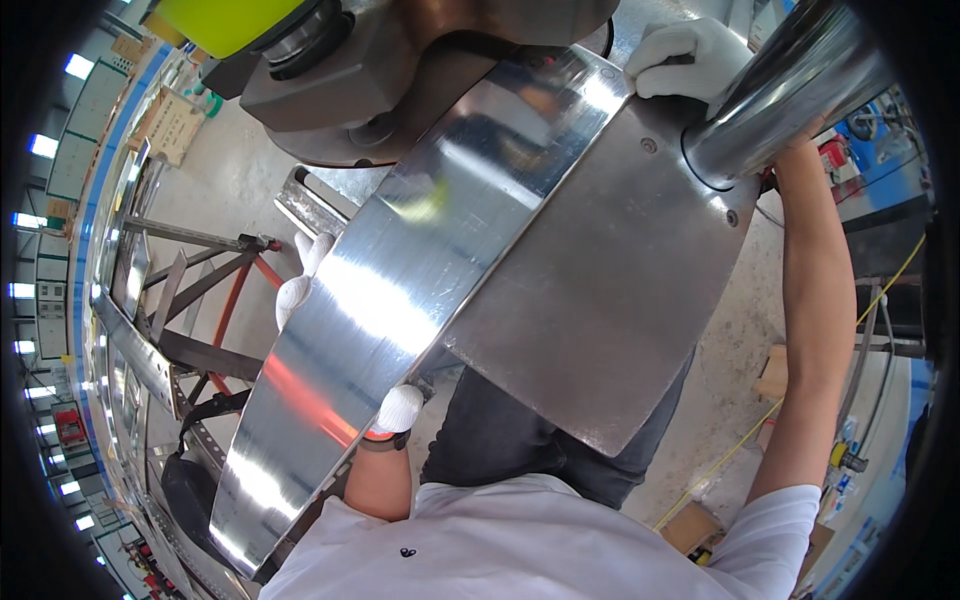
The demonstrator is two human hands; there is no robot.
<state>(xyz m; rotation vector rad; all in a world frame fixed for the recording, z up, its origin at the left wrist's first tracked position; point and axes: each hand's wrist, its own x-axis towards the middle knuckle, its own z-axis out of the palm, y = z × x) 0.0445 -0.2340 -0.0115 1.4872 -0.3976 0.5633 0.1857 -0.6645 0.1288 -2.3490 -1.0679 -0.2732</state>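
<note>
A long shiny metal strip (400, 240) runs diagonally from the machine head down to the lower left. My left hand (400, 408), in a white glove, reaches beneath the strip; its palm is hidden, and its fingers curl round the far edge. Across the upper end of the strip, my gloved right hand (690, 60) has bent fingers at the corner. Its forearm passes behind a thick polished column (790, 80). Along its right side the strip borders a flat grey steel plate (610, 270), fixed with screws at the column's foot.
Above the strip hangs a dark grey machine head (340, 80) with a yellow-green part (225, 25). Metal frames with orange legs (232, 310) stand at the left. A black bag (190, 495) is beside the strip's lower end. Cardboard boxes (690, 527) lie on the floor at right.
</note>
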